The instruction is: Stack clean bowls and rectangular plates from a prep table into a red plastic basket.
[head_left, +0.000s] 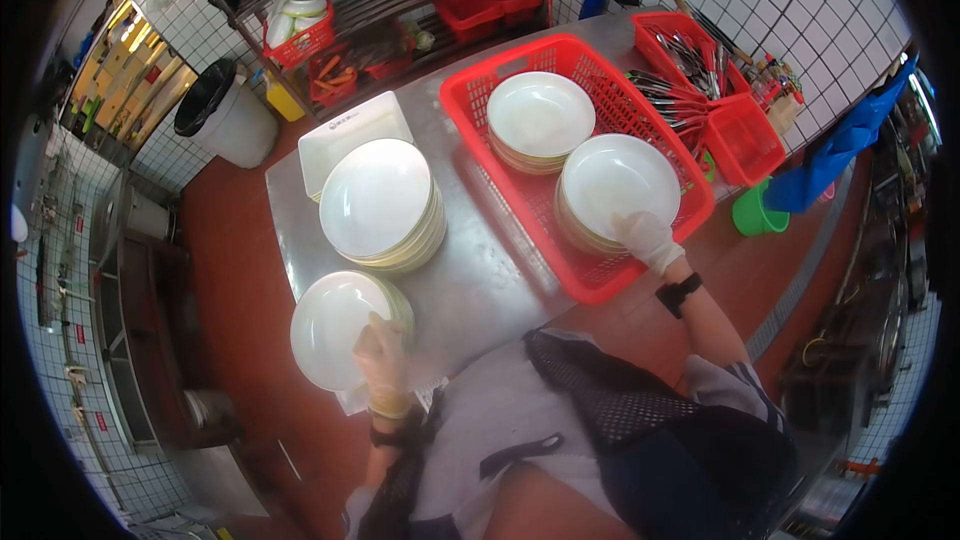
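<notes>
Gloved left hand (383, 352) pinches the top white round plate (330, 325) by its rim on the near steel table (480, 270) stack, likely for lifting, while gloved right hand (645, 237) rests on the white bowl stack (615, 180) in the red plastic basket (590, 285), grip unclear.

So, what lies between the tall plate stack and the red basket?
Only bare steel table, in the head view; the tall plate stack and red basket stand apart.

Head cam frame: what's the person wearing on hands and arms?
Thin pale gloves cover the left hand and the right hand. A black band circles the right wrist, and a similar one circles the left. The right forearm is uncovered below a short, light sleeve.
</notes>
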The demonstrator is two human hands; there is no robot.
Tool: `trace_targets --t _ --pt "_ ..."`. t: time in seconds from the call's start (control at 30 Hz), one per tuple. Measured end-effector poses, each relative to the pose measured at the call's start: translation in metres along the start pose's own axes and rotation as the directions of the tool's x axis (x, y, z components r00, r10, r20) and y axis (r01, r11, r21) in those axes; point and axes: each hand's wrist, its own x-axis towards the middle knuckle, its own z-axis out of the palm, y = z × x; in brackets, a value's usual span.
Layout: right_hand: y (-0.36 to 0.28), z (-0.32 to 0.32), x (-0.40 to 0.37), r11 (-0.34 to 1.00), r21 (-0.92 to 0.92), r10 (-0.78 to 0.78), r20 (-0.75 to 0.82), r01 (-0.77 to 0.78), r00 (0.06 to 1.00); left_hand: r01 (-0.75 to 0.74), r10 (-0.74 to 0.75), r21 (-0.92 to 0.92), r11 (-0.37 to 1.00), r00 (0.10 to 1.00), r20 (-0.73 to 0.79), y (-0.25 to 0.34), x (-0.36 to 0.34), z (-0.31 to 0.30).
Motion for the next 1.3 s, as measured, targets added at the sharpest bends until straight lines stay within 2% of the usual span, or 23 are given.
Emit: trace_targets --t 0.07,0.13,0.17,0.23,0.27,0.33,0.37,0.4,0.43,0.47,0.5,0.53,0.57,0.6,0.67,0.73,0.8,0.87,1.0,1.07,1.1,1.17,1.3 --pt "0.004 0.008 -0.003 0.999 -0.050 -0.015 0.017 0.016 1.000 -0.015 0.016 0.043 0.999 0.999 -0.041 -0.016 0.002 -0.009" --pt "0.009 0.013 -0.001 0.989 0.108 -0.080 -0.186 0.101 0.979 -0.019 0.028 0.093 0.995 0.995 -0.093 -0.020 0.000 -0.020" --pt "0.009 0.013 0.000 0.985 0.116 -0.104 -0.191 0.128 0.976 0.017 -0.008 0.086 0.996 0.994 -0.107 -0.016 0.000 -0.028" --pt "0.003 -0.004 0.001 0.906 0.416 0.172 -0.191 -0.079 0.966 0.067 -0.055 0.083 0.994 0.988 -0.146 -0.026 -0.005 -0.042" --pt "0.003 -0.005 0.002 0.905 0.421 0.148 -0.195 -0.054 0.969 0.029 -0.006 0.143 0.989 0.987 -0.158 -0.044 -0.006 -0.048" --pt "-0.001 -0.014 0.005 0.776 0.569 0.449 -0.198 -0.271 0.871 0.006 0.032 0.207 0.978 0.983 -0.178 -0.069 -0.010 -0.059" --pt "-0.004 -0.023 0.007 0.779 0.572 0.435 -0.198 -0.257 0.878 -0.068 0.121 0.302 0.951 0.980 -0.160 -0.077 -0.013 -0.064" --pt "-0.012 -0.041 0.012 0.678 0.659 0.516 -0.111 -0.326 0.849 -0.142 0.208 0.393 0.909 0.969 -0.130 -0.085 -0.015 -0.069" --pt "-0.019 -0.054 0.016 0.562 0.729 0.584 -0.013 -0.392 0.812 -0.133 0.203 0.396 0.909 0.969 -0.139 -0.098 -0.019 -0.071" --pt "-0.025 -0.058 0.019 0.504 0.778 0.598 -0.001 -0.374 0.802 -0.175 0.264 0.494 0.852 0.958 -0.115 -0.111 -0.024 -0.072" --pt "-0.022 -0.046 0.015 0.505 0.780 0.593 -0.002 -0.370 0.806 -0.215 0.321 0.584 0.782 0.943 -0.082 -0.120 -0.027 -0.074" --pt "-0.015 -0.023 0.009 0.658 0.685 0.528 -0.125 -0.312 0.840 -0.211 0.320 0.586 0.782 0.944 -0.087 -0.124 -0.027 -0.077" --pt "-0.013 -0.006 0.005 0.787 0.564 0.443 -0.235 -0.250 0.865 -0.356 0.477 0.647 0.674 0.879 -0.013 -0.127 -0.026 -0.080" --pt "-0.016 -0.002 0.006 0.787 0.564 0.442 -0.235 -0.249 0.866 -0.484 0.613 0.689 0.539 0.787 0.074 -0.130 -0.025 -0.083" --pt "-0.019 0.005 0.004 0.858 0.497 0.309 -0.299 -0.129 0.903 -0.482 0.617 0.703 0.523 0.783 0.078 -0.144 -0.024 -0.085" --pt "-0.037 -0.020 0.015 0.892 0.443 0.266 -0.346 -0.093 0.900 -0.477 0.622 0.716 0.510 0.779 0.077 -0.148 -0.023 -0.085" --pt "-0.052 -0.043 0.024 0.920 0.387 0.225 -0.392 -0.062 0.892 -0.480 0.561 0.759 0.440 0.807 0.185 -0.143 -0.022 -0.087" --pt "-0.059 -0.054 0.028 0.950 0.312 0.153 -0.386 -0.028 0.910 -0.486 0.579 0.750 0.448 0.797 0.171 -0.137 -0.021 -0.089" --pt "-0.061 -0.042 0.029 0.931 0.360 0.190 -0.346 -0.057 0.919 -0.466 0.615 0.769 0.438 0.779 0.121 -0.126 -0.021 -0.092" --pt "-0.046 -0.005 0.017 1.000 0.005 0.007 -0.121 -0.006 0.993 -0.475 0.613 0.765 0.436 0.778 0.134 -0.123 -0.018 -0.095" --pt "-0.047 -0.003 0.018 1.000 0.004 0.007 -0.123 -0.006 0.992 -0.488 0.611 0.759 0.431 0.777 0.152 -0.122 -0.017 -0.096" --pt "-0.049 0.002 0.019 0.958 0.244 0.147 0.032 -0.151 0.989 -0.482 0.639 0.758 0.441 0.761 0.112 -0.119 -0.016 -0.095" --pt "-0.055 0.001 0.019 0.943 0.314 0.117 0.005 -0.113 0.993 -0.419 0.658 0.778 0.468 0.753 0.010 -0.113 -0.011 -0.091"
